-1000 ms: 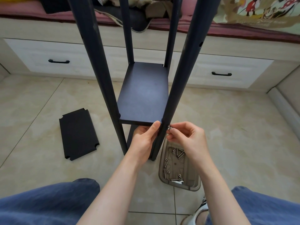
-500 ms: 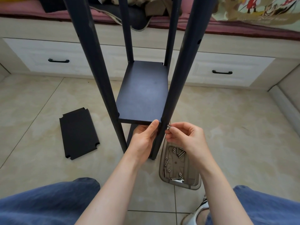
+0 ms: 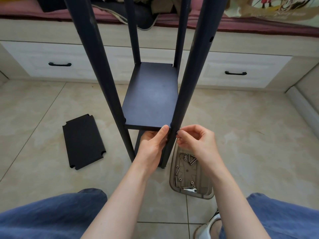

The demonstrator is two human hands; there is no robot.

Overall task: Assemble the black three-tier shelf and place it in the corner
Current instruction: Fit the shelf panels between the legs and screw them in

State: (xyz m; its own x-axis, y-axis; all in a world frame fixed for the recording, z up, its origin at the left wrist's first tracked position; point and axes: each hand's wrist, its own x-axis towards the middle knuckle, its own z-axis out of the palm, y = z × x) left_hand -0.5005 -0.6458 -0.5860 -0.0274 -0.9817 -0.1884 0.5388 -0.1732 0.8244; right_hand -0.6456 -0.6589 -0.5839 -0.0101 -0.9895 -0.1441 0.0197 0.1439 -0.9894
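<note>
My left hand [image 3: 153, 144] gripped the front corner of the flat black shelf board [image 3: 151, 99], thumb on its edge and fingers curled beneath, while my right hand [image 3: 195, 140] pinched a small silver screw [image 3: 178, 131] against the black round metal leg [image 3: 189, 87] at the board's five o'clock corner. The half-built shelf stood on the beige tiled floor [image 3: 241, 135] at my twelve o'clock, a lower tier showing beneath this one, and not yet in any corner. I judged the chief risk to be the screw starting crooked or slipping from my fingertips, since they hid the hole from me; and if my left hand let the board sag, hole and board would not line up. A dropped screw could roll under the frame. The translucent grey plastic tray [image 3: 171, 176] of spare screws lay at five o'clock, just beside the leg's foot and my forearm, easy to knock. A loose black notched panel [image 3: 83, 142] lay at nine o'clock, well apart; white drawer fronts [image 3: 250, 66] stood behind at twelve
</note>
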